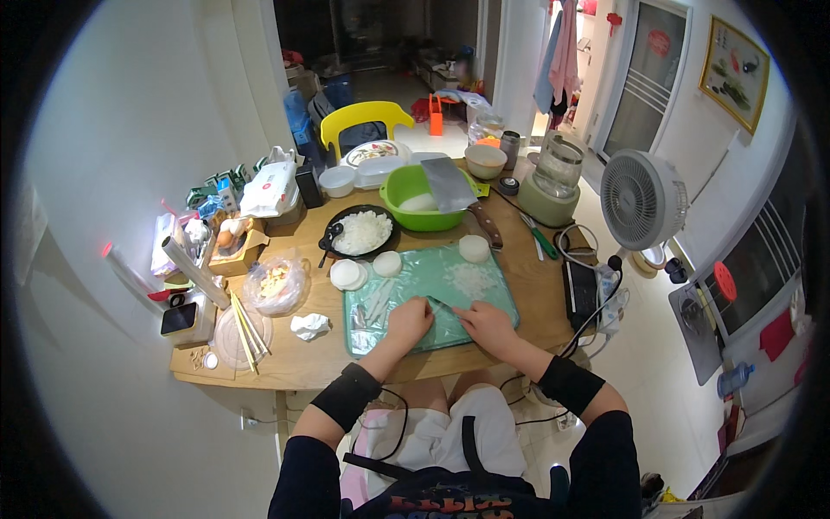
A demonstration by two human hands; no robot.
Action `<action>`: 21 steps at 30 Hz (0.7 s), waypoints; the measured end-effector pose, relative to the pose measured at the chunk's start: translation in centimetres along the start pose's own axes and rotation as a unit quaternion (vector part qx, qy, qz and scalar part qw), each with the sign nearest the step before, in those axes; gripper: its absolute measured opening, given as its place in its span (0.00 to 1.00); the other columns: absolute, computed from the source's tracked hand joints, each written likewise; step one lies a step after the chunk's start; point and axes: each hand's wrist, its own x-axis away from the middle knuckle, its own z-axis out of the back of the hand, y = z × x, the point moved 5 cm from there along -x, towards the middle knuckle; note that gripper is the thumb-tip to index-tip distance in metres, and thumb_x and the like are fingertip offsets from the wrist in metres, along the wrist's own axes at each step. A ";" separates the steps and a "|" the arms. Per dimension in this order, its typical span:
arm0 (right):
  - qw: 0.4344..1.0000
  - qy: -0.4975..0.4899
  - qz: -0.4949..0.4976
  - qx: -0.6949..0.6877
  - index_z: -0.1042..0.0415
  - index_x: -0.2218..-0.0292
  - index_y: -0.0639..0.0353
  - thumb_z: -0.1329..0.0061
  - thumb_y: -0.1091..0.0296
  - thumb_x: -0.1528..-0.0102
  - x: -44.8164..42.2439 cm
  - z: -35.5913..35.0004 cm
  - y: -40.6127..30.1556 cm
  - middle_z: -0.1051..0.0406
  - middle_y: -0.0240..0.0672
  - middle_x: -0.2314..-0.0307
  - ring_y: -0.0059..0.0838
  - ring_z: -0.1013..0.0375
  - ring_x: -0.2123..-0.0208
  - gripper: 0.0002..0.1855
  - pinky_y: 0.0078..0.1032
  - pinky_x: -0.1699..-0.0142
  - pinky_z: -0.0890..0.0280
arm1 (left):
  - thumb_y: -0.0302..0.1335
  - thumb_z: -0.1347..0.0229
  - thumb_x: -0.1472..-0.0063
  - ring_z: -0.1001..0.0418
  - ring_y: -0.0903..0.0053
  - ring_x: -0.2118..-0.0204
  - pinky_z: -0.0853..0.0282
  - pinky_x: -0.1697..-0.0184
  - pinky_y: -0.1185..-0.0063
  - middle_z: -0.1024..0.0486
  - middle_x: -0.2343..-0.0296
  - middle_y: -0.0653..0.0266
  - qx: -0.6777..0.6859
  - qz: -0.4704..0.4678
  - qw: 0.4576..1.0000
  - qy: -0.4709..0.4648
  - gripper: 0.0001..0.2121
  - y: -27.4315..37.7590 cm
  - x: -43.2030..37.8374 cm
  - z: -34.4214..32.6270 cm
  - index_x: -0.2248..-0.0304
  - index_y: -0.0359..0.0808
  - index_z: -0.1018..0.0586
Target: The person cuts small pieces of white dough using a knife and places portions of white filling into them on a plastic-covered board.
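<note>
My left hand (410,319) is closed at the near middle of a green cutting board (425,272) that looks covered in clear plastic. A thin, dark-edged thing (442,302), too small to identify, spans from it to the fingertips of my right hand (483,325). White strips (379,300) lie left of my hands, finely chopped white bits (470,279) beyond the right one. Round white slices, like radish, rest at the board's far left corner (349,274), far edge (388,264) and far right (474,248). A black bowl (329,227) holds white chopped pieces and a black spoon.
A cleaver (449,185) lies across a green basin (389,194), its wooden handle over the right rim. A green-handled tool (543,240), power strip (579,292) and fan (642,198) are at right. Left are a plastic bag of food (275,285), chopsticks (245,331) and crumpled tissue (310,326).
</note>
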 end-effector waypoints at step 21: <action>1.000 -0.014 -0.018 -0.016 0.28 0.59 0.49 0.52 0.70 0.52 1.5 0.9 1.8 0.36 0.36 0.77 0.37 0.33 0.73 0.16 0.31 0.70 0.35 | 0.35 0.45 0.50 0.28 0.59 0.72 0.33 0.69 0.68 0.28 0.72 0.55 0.011 0.002 1.000 -0.027 0.11 0.2 0.4 0.0 0.73 0.34 0.27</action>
